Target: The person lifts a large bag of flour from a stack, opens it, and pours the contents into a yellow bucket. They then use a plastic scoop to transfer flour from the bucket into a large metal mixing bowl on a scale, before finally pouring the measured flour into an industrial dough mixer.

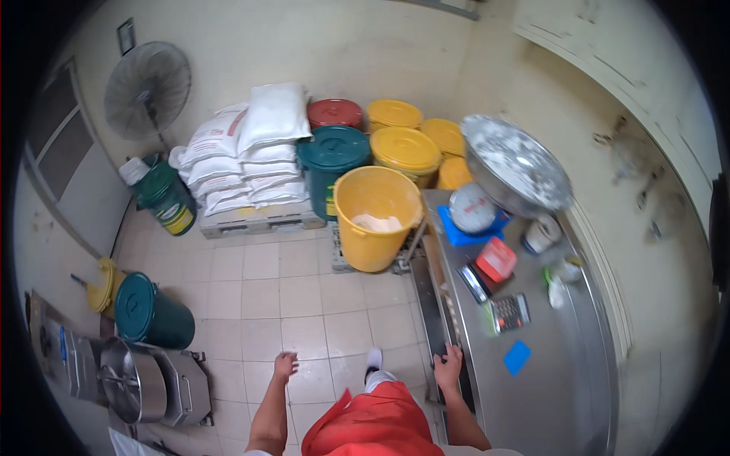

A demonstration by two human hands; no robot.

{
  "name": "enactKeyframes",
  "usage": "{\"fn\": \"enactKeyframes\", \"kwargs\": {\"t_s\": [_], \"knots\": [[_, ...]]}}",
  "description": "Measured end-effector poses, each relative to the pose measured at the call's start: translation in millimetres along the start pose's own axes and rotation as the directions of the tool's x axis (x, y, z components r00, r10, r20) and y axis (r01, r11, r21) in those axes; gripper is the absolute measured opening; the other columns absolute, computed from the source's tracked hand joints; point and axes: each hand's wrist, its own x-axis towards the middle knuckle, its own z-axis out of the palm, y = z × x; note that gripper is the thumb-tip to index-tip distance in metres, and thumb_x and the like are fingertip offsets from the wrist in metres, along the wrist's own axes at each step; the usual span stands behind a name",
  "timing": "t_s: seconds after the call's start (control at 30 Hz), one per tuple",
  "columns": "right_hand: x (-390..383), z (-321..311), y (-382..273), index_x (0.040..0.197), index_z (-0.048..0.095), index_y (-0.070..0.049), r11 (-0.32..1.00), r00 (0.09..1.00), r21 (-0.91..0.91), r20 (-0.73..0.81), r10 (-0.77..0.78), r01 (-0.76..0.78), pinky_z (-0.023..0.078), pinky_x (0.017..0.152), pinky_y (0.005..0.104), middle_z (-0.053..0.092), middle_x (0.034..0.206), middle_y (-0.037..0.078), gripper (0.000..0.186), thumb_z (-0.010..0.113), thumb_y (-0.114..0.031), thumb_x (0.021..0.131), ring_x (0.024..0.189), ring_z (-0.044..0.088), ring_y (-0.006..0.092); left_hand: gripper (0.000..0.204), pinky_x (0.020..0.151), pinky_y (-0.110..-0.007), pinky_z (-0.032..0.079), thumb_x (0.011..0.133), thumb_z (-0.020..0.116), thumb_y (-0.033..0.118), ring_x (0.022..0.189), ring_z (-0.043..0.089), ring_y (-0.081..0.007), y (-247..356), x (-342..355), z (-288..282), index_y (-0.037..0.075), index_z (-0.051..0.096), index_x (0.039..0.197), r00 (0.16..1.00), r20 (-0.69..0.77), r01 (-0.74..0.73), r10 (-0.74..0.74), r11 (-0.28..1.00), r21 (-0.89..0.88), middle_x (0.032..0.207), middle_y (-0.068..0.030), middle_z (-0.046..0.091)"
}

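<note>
My left hand (286, 366) hangs over the tiled floor, loosely curled, with nothing visible in it. My right hand (448, 368) is beside the left edge of the steel table (487, 387), over a dark, narrow drawer or shelf (435, 319); its fingers are a little apart and I see nothing held. Whether it touches that edge I cannot tell. On the tabletop nearest this hand lie a blue flat piece (517, 357) and a calculator (508, 312). Ahead stands an uncovered yellow barrel (372, 247) with pale powder (376, 223) inside.
Behind the barrel are lidded green (334, 148), red and yellow bins, and white sacks (271, 121) stacked on a pallet (262, 220). A large steel bowl (517, 163), a scale (473, 213) and a red container (496, 258) occupy the table. At left stand a mixer (133, 384) and a fan (147, 91).
</note>
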Motion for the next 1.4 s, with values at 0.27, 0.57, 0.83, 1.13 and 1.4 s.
{"fn": "enactKeyframes", "kwargs": {"t_s": [0.27,0.57,0.83,1.13,1.4], "knots": [[211.1,248.4,-116.4,0.119,0.059,-0.003,0.961,0.954,0.235,0.222,-0.202,0.148,0.053,0.071,0.0331,0.055,0.111,0.015,0.044,0.067,-0.002,0.076,0.081,0.06,0.0217,0.039,0.067,-0.04,0.051,0.085,0.064,0.03,0.081,0.062,-0.0241,200.6,162.1,-34.4,0.005,0.054,0.113,0.984,-0.178,0.014,0.003,0.995,0.094,0.095,-0.0099,0.062],[423.9,443.6,-308.8,0.108,0.064,0.0,0.912,0.68,0.259,0.608,-0.41,0.318,0.051,0.077,0.0316,0.068,0.086,0.013,0.032,0.066,-0.012,0.078,0.085,0.066,0.0192,0.044,0.052,-0.035,0.052,0.08,0.07,0.034,0.064,0.062,-0.0201,421.6,282.0,-136.2,0.001,0.06,0.108,0.953,-0.252,-0.081,0.168,0.942,0.324,0.08,-0.0109,0.065],[517.3,699.9,-519.0,0.113,0.061,-0.001,0.951,0.611,0.298,0.74,-0.282,0.078,0.049,0.069,0.028,0.067,0.098,0.01,0.037,0.066,-0.014,0.079,0.082,0.062,0.0163,0.043,0.053,-0.037,0.054,0.074,0.071,0.032,0.064,0.064,-0.0241,654.2,460.9,-327.4,-0.002,0.067,0.1,0.886,-0.393,-0.031,0.247,0.876,0.481,0.083,-0.0134,0.067],[509.8,1059.9,-811.9,0.12,0.055,0.002,0.913,0.462,0.361,0.788,-0.408,0.192,0.05,0.076,0.032,0.065,0.102,0.014,0.05,0.069,-0.021,0.078,0.088,0.063,0.0236,0.075,0.099,-0.04,0.044,0.062,0.076,0.025,0.115,0.053,-0.0357,921.0,781.9,-579.7,0.001,0.043,0.126,0.73,-0.534,0.139,0.425,0.674,0.726,0.124,-0.0192,0.054],[548.5,1194.1,-955.7,0.115,0.054,0.001,0.997,0.694,0.081,0.717,-0.067,0.013,0.048,0.087,0.037,0.064,0.109,0.019,0.061,0.081,-0.014,0.063,0.102,0.062,0.0296,0.127,0.102,-0.042,0.042,0.044,0.085,0.006,0.118,0.048,-0.0433,1002.9,915.9,-646.8,0.001,0.009,0.146,0.895,-0.274,-0.014,0.353,0.635,0.772,0.13,-0.026,0.047]]}}
